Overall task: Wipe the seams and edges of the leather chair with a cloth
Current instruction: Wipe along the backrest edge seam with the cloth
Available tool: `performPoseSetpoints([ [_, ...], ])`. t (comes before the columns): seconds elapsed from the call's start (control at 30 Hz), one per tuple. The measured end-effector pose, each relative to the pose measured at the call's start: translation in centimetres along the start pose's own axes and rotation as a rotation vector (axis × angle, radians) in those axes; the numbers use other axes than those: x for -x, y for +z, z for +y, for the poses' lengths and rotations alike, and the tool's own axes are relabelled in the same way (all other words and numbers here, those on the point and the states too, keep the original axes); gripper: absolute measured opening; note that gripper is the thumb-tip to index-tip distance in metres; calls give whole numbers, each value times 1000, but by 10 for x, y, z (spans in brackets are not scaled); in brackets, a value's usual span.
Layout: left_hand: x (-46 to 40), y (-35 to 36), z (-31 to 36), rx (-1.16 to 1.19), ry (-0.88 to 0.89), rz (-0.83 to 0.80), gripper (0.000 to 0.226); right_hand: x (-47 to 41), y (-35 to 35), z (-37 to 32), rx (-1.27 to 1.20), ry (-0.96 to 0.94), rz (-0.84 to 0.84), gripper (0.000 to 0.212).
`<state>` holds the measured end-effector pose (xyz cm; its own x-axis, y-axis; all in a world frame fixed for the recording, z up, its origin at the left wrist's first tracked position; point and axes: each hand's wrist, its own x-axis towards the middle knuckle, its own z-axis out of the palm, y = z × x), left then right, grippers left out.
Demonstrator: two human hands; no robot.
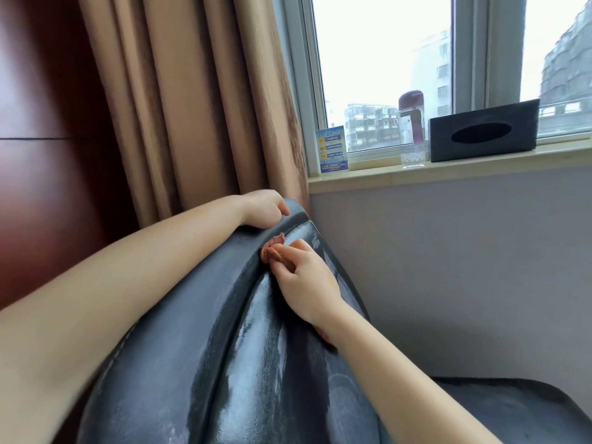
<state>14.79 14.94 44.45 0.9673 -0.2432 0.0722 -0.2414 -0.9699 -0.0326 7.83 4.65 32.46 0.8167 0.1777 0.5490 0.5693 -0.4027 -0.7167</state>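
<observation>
The dark grey leather chair [243, 363] fills the lower middle of the view, its rounded back edge running up toward the curtain. My right hand [304, 283] pinches a small reddish-pink cloth [272, 249] and presses it into the seam just below the chair's top edge. More of the cloth shows under my right wrist. My left hand [264, 208] grips the top edge of the chair back, fingers curled over it, a short way above the cloth.
A tan curtain [192, 107] hangs right behind the chair, with a dark red wood panel [41, 155] to its left. On the windowsill [448, 171] stand a blue card [331, 149], a bottle [412, 129] and a black tissue box [483, 131]. A grey wall lies to the right.
</observation>
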Motion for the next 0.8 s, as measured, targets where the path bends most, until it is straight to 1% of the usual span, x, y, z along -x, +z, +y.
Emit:
performPoseSetpoints([
  [0.07, 1, 1, -2, -15, 22, -2, 33, -2, 2, 1, -9, -2, 13, 18],
  [0.2, 4, 0, 1, 1, 14, 61, 40, -2, 5, 1, -50, 18, 27, 19],
  [0.3, 11, -3, 5, -2, 24, 50, 42, -2, 2, -1, -34, 46, 25, 20],
  [0.53, 48, -11, 8, -167, 49, -157, 37, 4, -3, -13, -7, 93, 5, 23],
  [0.67, 70, -13, 3, -205, 37, -154, 35, 21, -7, -28, 8, 98, -16, 23],
  [0.8, 94, -6, 6, -244, 35, -90, 27, 57, -12, -46, -13, 58, -41, 22],
])
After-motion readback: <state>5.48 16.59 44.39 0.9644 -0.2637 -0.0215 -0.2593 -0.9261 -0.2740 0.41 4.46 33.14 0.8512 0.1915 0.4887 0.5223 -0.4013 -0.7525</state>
